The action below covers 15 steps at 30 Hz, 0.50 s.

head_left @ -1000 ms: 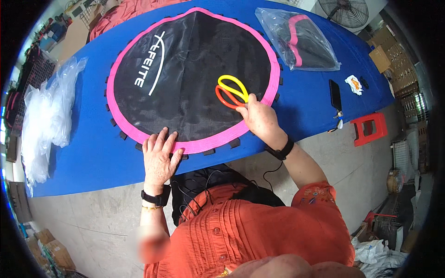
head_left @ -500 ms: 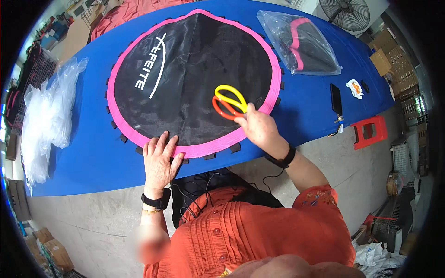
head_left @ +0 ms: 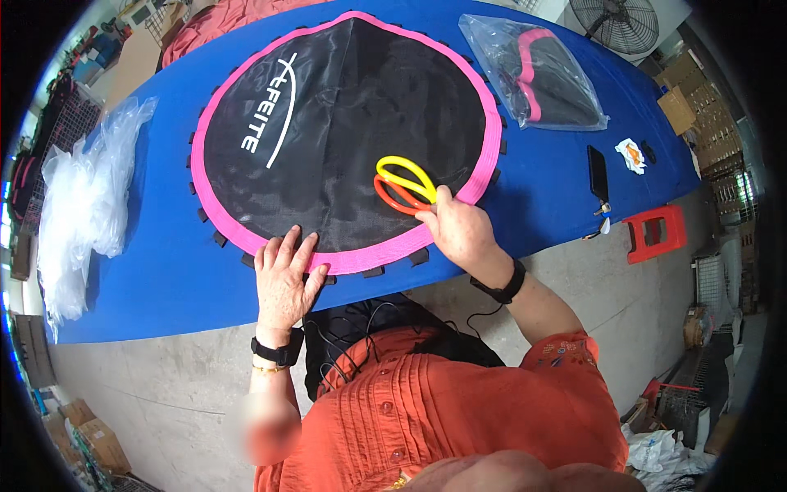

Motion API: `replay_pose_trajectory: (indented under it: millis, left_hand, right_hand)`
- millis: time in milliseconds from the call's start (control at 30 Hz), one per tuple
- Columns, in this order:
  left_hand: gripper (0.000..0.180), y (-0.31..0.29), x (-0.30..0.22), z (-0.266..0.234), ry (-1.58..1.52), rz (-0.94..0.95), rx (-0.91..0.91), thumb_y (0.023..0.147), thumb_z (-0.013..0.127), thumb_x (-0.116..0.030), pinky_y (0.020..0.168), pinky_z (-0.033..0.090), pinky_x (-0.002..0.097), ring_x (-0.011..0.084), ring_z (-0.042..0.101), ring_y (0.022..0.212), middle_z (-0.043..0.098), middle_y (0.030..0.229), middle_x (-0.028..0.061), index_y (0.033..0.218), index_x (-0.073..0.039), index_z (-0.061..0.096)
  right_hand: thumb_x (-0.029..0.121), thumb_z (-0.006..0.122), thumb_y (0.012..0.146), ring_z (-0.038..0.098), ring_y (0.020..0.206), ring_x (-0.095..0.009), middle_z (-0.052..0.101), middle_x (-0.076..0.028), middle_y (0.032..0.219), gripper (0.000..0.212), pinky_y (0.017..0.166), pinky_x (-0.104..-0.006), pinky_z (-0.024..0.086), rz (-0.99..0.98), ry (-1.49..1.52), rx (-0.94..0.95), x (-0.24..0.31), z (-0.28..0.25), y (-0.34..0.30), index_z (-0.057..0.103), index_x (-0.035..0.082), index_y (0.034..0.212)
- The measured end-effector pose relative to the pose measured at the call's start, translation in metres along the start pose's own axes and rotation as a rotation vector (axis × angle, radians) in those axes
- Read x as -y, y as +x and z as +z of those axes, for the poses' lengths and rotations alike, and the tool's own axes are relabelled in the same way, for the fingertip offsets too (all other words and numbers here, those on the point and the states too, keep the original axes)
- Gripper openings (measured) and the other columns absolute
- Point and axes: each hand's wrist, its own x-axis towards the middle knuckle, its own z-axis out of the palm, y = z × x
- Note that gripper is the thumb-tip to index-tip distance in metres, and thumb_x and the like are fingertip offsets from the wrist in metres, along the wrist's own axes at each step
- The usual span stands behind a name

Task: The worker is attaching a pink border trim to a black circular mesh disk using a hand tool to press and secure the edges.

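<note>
A round black mesh trampoline mat with a pink border and short black loops round its edge lies flat on the blue-covered table. My left hand rests with its fingers stretched over the near edge, fingertips on the pink border. Over the right part of the mat, my right hand is closed on a pair of scissors. Their yellow and red looped handles point up and left, out past my thumb and fingers. The blades are hidden in the hand.
Crumpled clear plastic bags lie at the left. At the far right is a bagged pink-and-black mat, with a black phone, keys and a crumpled wrapper nearer. A red stool and a fan stand beyond the table.
The scissors' handles have tilted slightly in my right hand, which stays at the same place. My left hand stays on the near border. The whole view has shifted a little.
</note>
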Motion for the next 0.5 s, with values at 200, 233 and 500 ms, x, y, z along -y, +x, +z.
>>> replay_pose_trajectory:
  millis: [200, 233, 500]
  left_hand:
    - [0.053, 0.0, 0.0, 0.0, -0.009, -0.011, -0.014, 0.098, 0.065, -0.046, 0.112, 0.037, 0.0552, 0.0409, 0.052, 0.13, 0.057, 0.148, 0.0131, 0.142, -0.017, 0.064]
    - [0.053, 0.001, 0.0, 0.001, -0.016, -0.009, -0.02, 0.098, 0.065, -0.047, 0.112, 0.037, 0.0551, 0.0408, 0.052, 0.13, 0.057, 0.148, 0.0133, 0.142, -0.017, 0.064]
    - [0.054, 0.0, 0.001, 0.002, -0.007, -0.013, -0.024, 0.097, 0.065, -0.049, 0.112, 0.037, 0.0539, 0.039, 0.052, 0.129, 0.058, 0.147, 0.0136, 0.141, -0.017, 0.065]
  right_hand:
    - [0.039, 0.071, 0.098, 0.072, 0.073, -0.043, 0.07, -0.022, 0.075, 0.042, 0.061, -0.0525, 0.057, 0.029, 0.074, -0.146, -0.025, 0.017, 0.022, 0.052, 0.002, 0.105]
    - [0.038, 0.071, 0.098, 0.072, 0.073, -0.043, 0.07, -0.022, 0.076, 0.042, 0.061, -0.0521, 0.057, 0.007, 0.115, -0.172, -0.031, 0.022, 0.02, 0.052, 0.001, 0.105]
    - [0.039, 0.071, 0.099, 0.074, 0.083, -0.042, 0.076, -0.021, 0.087, 0.045, 0.069, -0.0502, 0.06, 0.037, 0.19, -0.179, -0.038, 0.033, 0.016, 0.053, -0.002, 0.105]
